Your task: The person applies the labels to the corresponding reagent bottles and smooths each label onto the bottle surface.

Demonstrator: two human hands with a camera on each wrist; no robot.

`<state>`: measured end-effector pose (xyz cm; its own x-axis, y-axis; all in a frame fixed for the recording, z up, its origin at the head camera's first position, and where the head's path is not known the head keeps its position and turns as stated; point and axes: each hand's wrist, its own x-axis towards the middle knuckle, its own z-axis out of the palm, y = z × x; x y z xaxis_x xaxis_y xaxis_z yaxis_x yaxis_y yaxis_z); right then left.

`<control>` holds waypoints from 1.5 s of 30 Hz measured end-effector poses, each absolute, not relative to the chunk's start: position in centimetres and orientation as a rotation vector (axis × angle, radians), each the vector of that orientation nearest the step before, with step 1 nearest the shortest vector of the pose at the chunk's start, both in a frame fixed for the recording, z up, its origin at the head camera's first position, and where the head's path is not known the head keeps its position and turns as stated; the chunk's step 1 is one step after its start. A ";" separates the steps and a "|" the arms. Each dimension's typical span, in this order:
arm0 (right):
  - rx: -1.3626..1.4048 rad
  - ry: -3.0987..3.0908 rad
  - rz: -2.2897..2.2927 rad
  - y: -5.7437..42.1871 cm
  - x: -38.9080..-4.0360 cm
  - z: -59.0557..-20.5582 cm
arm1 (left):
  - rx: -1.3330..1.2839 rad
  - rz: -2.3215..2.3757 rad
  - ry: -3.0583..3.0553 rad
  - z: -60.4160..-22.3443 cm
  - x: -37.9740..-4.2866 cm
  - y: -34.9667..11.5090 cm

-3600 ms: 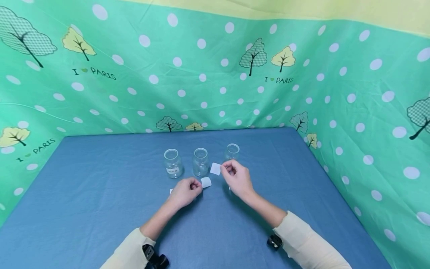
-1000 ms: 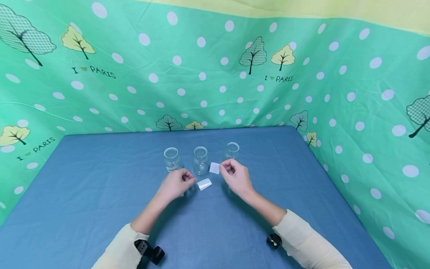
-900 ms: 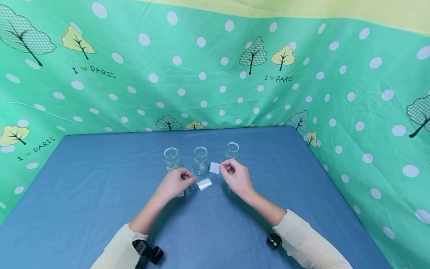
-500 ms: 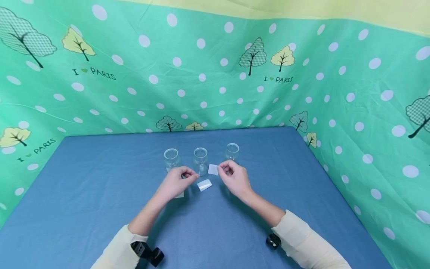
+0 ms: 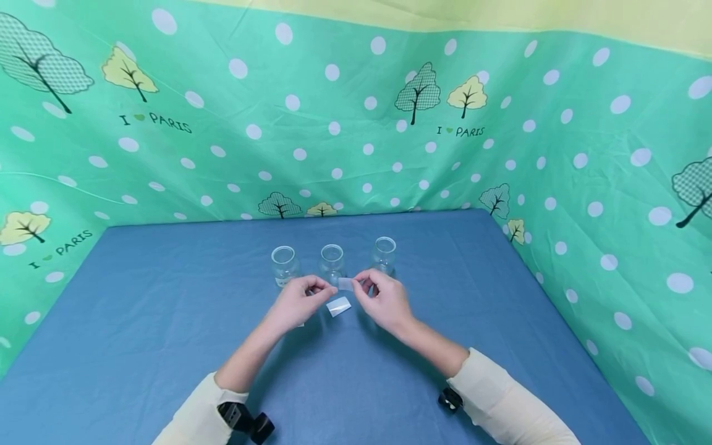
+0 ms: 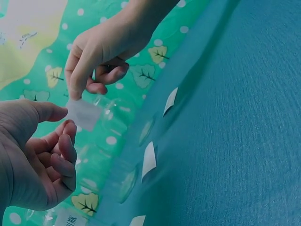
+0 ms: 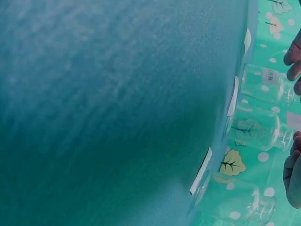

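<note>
My right hand (image 5: 385, 303) pinches a small white label (image 5: 345, 284) by its right edge, holding it up in front of the middle glass jar (image 5: 331, 254). My left hand (image 5: 300, 301) is at the label's other edge, fingers bent. In the left wrist view, a small gap shows between the left thumb (image 6: 55, 112) and forefinger, right beside the label (image 6: 85, 115). Below the hands, a white slip of paper (image 5: 339, 306) with a shiny strip lies on the table. The left glass jar (image 5: 283, 262) bears a printed label, partly hidden by my left hand.
A third glass jar (image 5: 384, 252) stands at the right, behind my right hand. More white slips lie on the blue cloth (image 5: 345, 383), one mostly hidden under my left hand and another white slip (image 7: 201, 172) near the right jar. A polka-dot curtain (image 5: 334, 123) encloses the table.
Earlier my left hand was at the slip on the table, then moved away from it. My right hand has carried the label leftward, and the hands have come together, the label tilting flatter.
</note>
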<state>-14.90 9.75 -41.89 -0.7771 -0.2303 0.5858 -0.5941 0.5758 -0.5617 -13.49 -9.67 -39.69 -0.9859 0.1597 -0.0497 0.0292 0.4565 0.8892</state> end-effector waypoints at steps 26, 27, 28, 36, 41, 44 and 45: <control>1.032 -2.061 0.641 9.8 -14.9 -42.4 | 0.143 1.657 2.504 -40.2 -13.4 -9.4; 1.037 -2.051 0.629 9.7 -14.9 -42.4 | 0.133 1.663 2.501 -40.2 -13.4 -9.4; 1.042 -2.041 0.615 9.7 -14.9 -42.4 | 0.123 1.669 2.498 -40.2 -13.4 -9.4; 1.082 -2.001 0.531 9.5 -15.1 -42.9 | 0.106 1.673 2.505 -40.5 -13.5 -9.5; 1.111 -1.996 0.476 9.5 -15.2 -43.1 | 0.102 1.671 2.522 -40.9 -13.6 -9.5; 1.116 -1.990 0.453 9.5 -15.2 -43.2 | 0.092 1.672 2.526 -41.1 -13.7 -9.5; 1.115 -1.986 0.446 9.5 -15.2 -43.2 | 0.090 1.670 2.528 -41.2 -13.7 -9.5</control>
